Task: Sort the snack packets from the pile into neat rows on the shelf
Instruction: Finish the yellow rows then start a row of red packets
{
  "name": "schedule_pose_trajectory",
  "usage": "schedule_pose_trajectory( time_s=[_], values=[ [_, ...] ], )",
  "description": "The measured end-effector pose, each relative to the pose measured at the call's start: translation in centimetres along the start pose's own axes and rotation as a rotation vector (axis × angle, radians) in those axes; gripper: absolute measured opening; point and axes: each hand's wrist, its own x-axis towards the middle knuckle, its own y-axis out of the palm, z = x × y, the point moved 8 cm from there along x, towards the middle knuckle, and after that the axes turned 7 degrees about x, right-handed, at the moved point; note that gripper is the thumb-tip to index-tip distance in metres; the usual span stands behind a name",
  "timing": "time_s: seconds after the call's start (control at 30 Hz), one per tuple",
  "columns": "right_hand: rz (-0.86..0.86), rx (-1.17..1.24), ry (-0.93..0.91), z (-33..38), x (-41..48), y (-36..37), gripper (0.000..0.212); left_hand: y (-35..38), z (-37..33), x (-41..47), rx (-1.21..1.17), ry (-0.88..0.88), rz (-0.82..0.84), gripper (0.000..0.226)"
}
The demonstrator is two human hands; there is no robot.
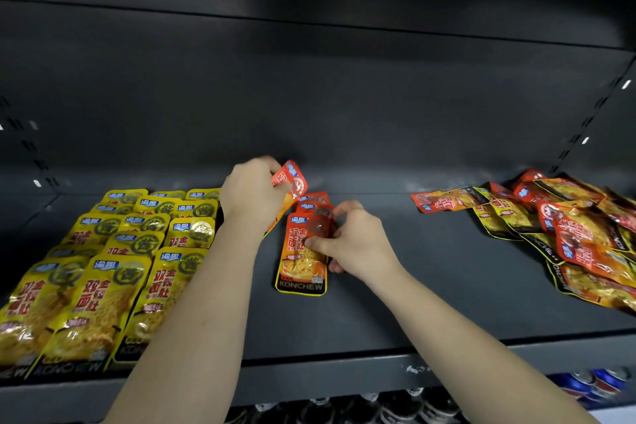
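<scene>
Starting the red row mid-shelf [430, 286]: left hand [253, 195] grips a red packet [292, 179], right hand [358, 241] pins the laid packets [303, 251]; next, overlap squarely.

Two bare hands are seen: the left hand [253, 195] and the right hand [358, 243]. One red packet [290, 179] is held up in the left hand. Three more red packets are counted in a short overlapping row [304, 251] in the middle of the shelf [430, 286]. Yellow packets are laid out in three rows [103, 272] at the left; roughly fifteen can be made out, though the overlaps and the frame edge prevent an exact count. One mixed pile [564, 234] of red and yellow packets is seen at the right; its number cannot be told.
</scene>
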Motion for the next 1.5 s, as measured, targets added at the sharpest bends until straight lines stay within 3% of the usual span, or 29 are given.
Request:
schedule_pose_trajectory(
  time_s=[0.13,0.27,0.43,0.57,0.67,0.8,1.07,1.5],
  values=[
    [-0.007,0.002,-0.006,-0.1,0.2,0.0,0.054,0.7,0.1,-0.3,0.025,-0.032,0.100,0.020],
    [-0.001,-0.001,-0.003,-0.3,0.2,-0.1,0.054,-0.3,0.4,-0.1,0.021,-0.039,0.091,0.020],
    [0.004,-0.002,-0.009,-0.4,0.2,0.0,0.052,-3.1,0.1,-0.1,-0.129,-0.020,0.091,0.041],
    [0.011,-0.010,-0.024,-0.3,0.3,-0.1,0.041,-0.7,-0.1,-2.5,-0.527,-0.085,0.477,0.052],
    [0.017,-0.002,-0.045,-0.3,0.4,-0.1,0.030,1.3,0.2,-4.5,-0.516,-0.099,0.661,0.050],
    [0.017,-0.014,-0.060,-0.6,0.5,-0.1,0.019,2.5,0.9,-5.4,-0.450,-0.119,0.733,0.047],
    [0.005,-0.022,-0.074,-0.7,0.7,-0.3,0.023,3.3,0.5,-6.6,-0.415,-0.094,0.769,0.041],
    [-0.037,0.016,-0.068,-0.7,1.0,-2.1,0.029,2.4,0.9,-7.0,-0.287,-0.085,0.663,0.048]
  ],
)
